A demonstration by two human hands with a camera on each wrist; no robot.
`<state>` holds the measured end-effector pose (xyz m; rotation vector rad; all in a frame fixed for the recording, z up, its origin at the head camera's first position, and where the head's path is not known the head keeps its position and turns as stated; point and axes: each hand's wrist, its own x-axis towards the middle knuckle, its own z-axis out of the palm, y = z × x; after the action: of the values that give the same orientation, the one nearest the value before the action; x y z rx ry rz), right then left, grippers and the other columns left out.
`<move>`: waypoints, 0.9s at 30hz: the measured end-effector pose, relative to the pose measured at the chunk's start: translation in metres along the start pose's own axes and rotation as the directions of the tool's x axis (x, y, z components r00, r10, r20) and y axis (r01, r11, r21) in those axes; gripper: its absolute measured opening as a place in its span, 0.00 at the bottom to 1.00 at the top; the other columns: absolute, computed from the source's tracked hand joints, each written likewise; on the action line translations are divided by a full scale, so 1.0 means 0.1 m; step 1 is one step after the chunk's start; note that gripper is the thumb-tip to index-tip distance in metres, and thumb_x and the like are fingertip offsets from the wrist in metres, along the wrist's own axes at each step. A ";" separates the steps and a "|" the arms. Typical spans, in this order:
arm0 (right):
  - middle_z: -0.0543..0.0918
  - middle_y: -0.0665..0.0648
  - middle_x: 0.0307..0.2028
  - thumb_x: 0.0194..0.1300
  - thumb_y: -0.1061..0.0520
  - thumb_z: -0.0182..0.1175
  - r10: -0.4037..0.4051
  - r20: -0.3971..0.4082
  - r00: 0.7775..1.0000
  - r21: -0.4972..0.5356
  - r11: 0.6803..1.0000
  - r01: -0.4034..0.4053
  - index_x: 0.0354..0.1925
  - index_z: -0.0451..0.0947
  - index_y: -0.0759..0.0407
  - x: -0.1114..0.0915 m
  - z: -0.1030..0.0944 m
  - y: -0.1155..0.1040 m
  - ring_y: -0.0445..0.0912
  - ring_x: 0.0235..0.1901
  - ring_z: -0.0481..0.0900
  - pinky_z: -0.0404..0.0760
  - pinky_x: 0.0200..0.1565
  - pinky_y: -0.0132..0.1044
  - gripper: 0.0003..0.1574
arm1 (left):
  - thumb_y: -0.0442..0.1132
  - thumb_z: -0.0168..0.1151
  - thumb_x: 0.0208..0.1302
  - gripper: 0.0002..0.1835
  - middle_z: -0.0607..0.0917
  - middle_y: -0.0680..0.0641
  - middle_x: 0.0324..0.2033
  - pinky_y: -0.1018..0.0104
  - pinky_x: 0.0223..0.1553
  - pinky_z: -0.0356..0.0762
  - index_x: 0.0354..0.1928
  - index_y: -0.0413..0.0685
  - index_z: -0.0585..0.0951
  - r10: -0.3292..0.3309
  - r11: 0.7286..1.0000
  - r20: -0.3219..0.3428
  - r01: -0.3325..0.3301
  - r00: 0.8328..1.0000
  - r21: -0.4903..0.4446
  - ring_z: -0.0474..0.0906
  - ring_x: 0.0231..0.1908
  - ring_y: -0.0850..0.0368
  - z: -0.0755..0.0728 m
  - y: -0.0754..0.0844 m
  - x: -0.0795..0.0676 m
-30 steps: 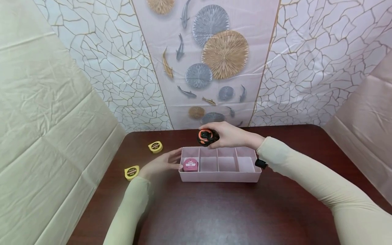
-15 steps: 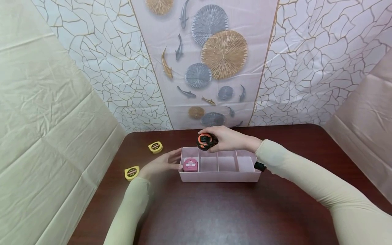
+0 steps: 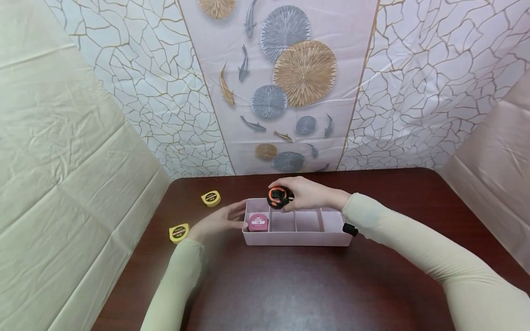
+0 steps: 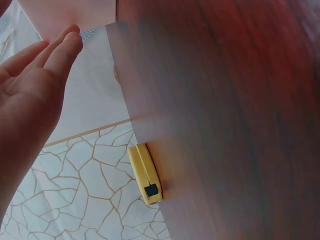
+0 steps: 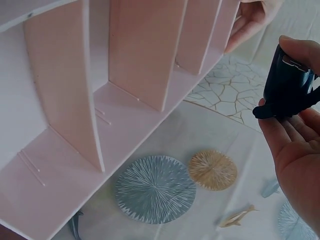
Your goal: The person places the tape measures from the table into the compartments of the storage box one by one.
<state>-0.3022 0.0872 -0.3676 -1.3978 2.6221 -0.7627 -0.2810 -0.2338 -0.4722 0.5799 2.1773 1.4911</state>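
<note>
My right hand (image 3: 308,193) grips a black and orange tape measure (image 3: 278,196) above the back edge of a pink divided box (image 3: 298,239). In the right wrist view the dark side of that tape measure (image 5: 287,82) shows between thumb and fingers. My left hand (image 3: 219,220) rests at the box's left end with fairly straight fingers. The left wrist view shows those fingers (image 4: 62,55) against the box's end wall (image 4: 75,12). A pink tape measure (image 3: 258,222) stands in the leftmost compartment; the compartments to its right hold nothing visible.
Two yellow tape measures, one farther back (image 3: 211,198) and one nearer (image 3: 179,233), lie on the dark wooden table (image 3: 306,285) left of the box. Patterned cloth (image 3: 265,138) hangs behind the table's back edge, and pale cloth (image 3: 83,184) walls both sides.
My right hand has come down and toward me with the black and orange tape measure, now overlapping the box's back rim. The left hand and the box stay put.
</note>
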 end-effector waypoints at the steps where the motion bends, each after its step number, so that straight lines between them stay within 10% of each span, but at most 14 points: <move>1: 0.82 0.52 0.53 0.53 0.54 0.76 0.002 0.003 1.000 0.002 1.000 -0.002 0.65 0.74 0.55 0.00 0.01 0.01 0.44 0.51 0.79 0.77 0.54 0.42 0.42 | 0.41 0.68 0.67 0.43 0.62 0.55 0.75 0.54 0.71 0.60 0.79 0.57 0.57 0.000 1.000 0.000 0.000 1.000 0.001 0.59 0.74 0.55 0.00 0.00 0.00; 27: 0.82 0.51 0.50 0.53 0.59 0.74 0.020 0.117 0.993 0.020 1.000 -0.023 0.64 0.73 0.57 -0.01 0.21 0.09 0.42 0.49 0.80 0.80 0.52 0.40 0.40 | 0.40 0.67 0.68 0.44 0.61 0.51 0.76 0.49 0.72 0.57 0.80 0.55 0.55 0.005 1.000 0.010 -0.005 1.000 0.000 0.57 0.75 0.51 0.00 -0.01 0.00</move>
<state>-0.3023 0.0839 -0.3899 -1.3623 2.5291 -0.6828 -0.2816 -0.2340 -0.4727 0.5918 2.1705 1.4872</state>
